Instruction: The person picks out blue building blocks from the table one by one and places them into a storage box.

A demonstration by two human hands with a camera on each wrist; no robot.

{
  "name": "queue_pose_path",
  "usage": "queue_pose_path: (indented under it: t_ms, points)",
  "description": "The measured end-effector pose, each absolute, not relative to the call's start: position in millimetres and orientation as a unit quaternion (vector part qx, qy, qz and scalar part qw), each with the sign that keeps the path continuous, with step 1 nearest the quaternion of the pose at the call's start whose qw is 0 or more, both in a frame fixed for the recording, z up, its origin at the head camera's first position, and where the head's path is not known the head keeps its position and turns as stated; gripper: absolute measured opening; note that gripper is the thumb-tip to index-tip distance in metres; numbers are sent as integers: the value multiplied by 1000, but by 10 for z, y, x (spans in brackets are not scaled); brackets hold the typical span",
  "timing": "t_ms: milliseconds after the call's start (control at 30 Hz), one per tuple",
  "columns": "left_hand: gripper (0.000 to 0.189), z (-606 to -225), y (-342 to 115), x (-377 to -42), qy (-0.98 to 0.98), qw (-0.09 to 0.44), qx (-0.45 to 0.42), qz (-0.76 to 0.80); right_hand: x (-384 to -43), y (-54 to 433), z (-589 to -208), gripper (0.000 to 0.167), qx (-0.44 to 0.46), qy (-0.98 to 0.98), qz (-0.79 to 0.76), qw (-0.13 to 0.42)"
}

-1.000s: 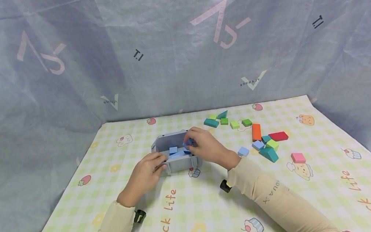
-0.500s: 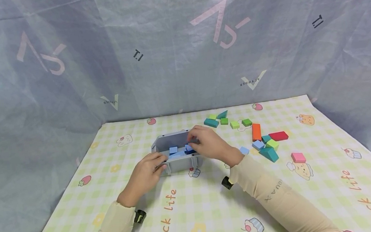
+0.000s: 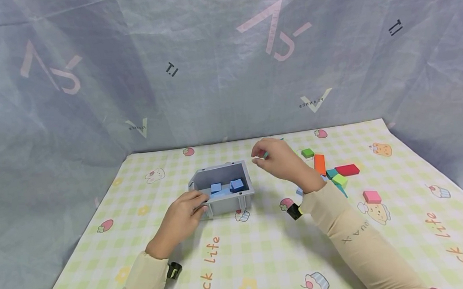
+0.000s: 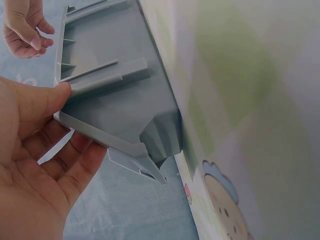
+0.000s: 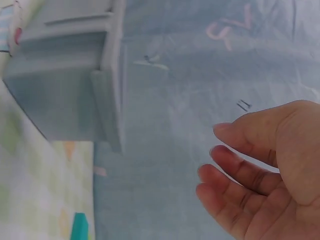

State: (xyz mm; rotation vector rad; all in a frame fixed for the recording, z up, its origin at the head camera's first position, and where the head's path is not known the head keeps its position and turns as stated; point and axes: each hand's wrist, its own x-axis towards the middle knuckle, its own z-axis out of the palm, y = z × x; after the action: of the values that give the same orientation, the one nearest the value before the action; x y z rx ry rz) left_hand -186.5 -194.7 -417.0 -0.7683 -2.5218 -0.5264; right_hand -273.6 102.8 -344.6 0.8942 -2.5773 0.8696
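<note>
A grey plastic bin (image 3: pixel 225 205) stands on the checked tablecloth. Inside lie several blue blocks, among them a small one (image 3: pixel 216 187) at the left and a darker-sided one (image 3: pixel 237 185) at the right. My left hand (image 3: pixel 183 216) grips the bin's near left rim; in the left wrist view the thumb (image 4: pixel 52 97) lies on the outer wall with the fingers behind the rim. Up and to the right of the bin, my right hand (image 3: pixel 280 158) hovers in the air. Its fingers are loosely bent and hold nothing, as the right wrist view confirms, with the bin (image 5: pixel 60 85) beside it.
Right of the bin lie loose blocks: green (image 3: pixel 307 153), orange (image 3: pixel 319 165), red (image 3: pixel 347 170), lime (image 3: pixel 340 180) and pink (image 3: pixel 371 197). Teal and blue ones are partly covered by my right arm. A grey-blue curtain (image 3: pixel 217 72) hangs behind the table.
My right hand has let go of a blue block in the bin, then moved up and right out of it. My left hand and the bin have stayed put.
</note>
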Motion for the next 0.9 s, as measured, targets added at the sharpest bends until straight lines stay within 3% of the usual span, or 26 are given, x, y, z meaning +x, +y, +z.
queue_pose_path:
  t_ms: [167,500,900]
  points:
    - [23,-4158,-1946,-1855,-916,222,-276,-188,-2741,1150,-3354,7,290,-905,284,129]
    - [23,-4165,-1948,-1854,-915,221,-279,-188,-2841,1589,-3250,5,264,-934,240,31]
    - [23,-4170,-1950,-1848,-915,224,-279,-187,-2965,2011,-3356,28,217,-945,237,-54]
